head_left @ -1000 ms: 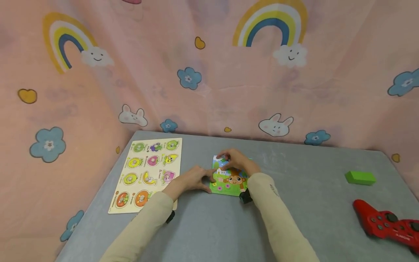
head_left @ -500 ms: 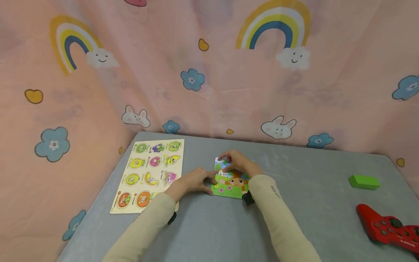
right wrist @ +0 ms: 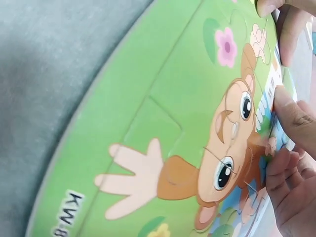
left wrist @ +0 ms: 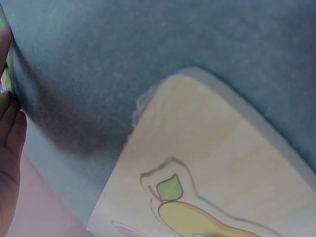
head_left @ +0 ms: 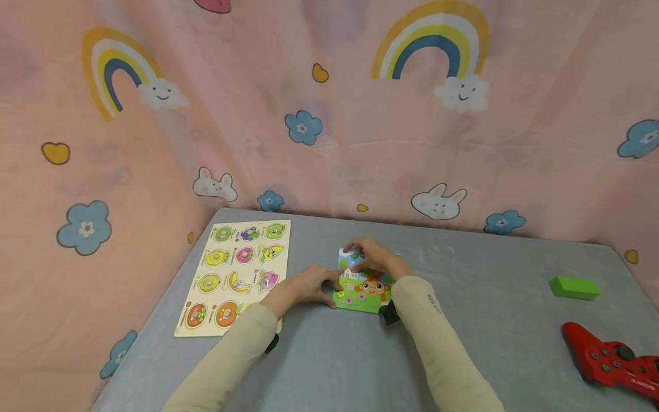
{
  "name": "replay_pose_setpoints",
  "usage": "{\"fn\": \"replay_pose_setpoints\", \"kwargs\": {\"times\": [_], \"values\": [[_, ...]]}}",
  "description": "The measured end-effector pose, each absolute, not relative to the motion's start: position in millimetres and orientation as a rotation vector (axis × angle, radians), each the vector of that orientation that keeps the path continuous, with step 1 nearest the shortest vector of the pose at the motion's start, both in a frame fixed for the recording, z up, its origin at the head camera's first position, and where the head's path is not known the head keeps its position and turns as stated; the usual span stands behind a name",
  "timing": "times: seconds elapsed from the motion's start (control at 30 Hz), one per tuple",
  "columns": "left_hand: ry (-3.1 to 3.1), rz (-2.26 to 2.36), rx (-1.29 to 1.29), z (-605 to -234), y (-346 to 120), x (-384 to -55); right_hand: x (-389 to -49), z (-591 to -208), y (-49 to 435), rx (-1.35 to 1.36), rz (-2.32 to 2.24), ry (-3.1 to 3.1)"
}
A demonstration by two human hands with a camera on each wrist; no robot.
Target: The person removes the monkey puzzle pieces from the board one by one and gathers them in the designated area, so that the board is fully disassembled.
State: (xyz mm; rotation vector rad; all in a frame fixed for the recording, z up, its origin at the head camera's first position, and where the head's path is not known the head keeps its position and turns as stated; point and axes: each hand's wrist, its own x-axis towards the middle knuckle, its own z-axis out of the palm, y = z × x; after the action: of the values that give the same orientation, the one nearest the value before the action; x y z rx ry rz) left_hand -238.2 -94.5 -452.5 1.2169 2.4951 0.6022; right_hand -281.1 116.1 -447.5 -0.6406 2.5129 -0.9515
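Puzzle (head_left: 364,286) flat on the table (head_left: 329,366), between both hands. The left hand (head_left: 310,283), thumb and fingers spread apart, touches its left edge. The right hand (head_left: 374,254) bends its fingers over the upper part; whether they pinch a piece cannot be told. Fruit board (head_left: 225,277) at left; block (head_left: 574,288) and controller (head_left: 610,359) at far right.

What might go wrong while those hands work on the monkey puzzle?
The right hand bends over the monkey puzzle, whose seams show; pressing might shift pieces.

The left hand touches its left edge, so a push could slide it.

The left sleeve crosses the fruit board's near corner in the head view and might nudge it.
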Motion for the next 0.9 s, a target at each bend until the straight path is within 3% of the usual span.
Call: {"fn": "replay_pose_setpoints", "kwargs": {"times": [0.4,0.9], "values": [[2.498,0.602,1.209,-451,-93,-239,-269,-467,128,-0.617,-1.312,2.578],[2.506,0.577,1.203,-452,-93,-237,-263,-473,126,-0.685,-1.368,2.662]]}}
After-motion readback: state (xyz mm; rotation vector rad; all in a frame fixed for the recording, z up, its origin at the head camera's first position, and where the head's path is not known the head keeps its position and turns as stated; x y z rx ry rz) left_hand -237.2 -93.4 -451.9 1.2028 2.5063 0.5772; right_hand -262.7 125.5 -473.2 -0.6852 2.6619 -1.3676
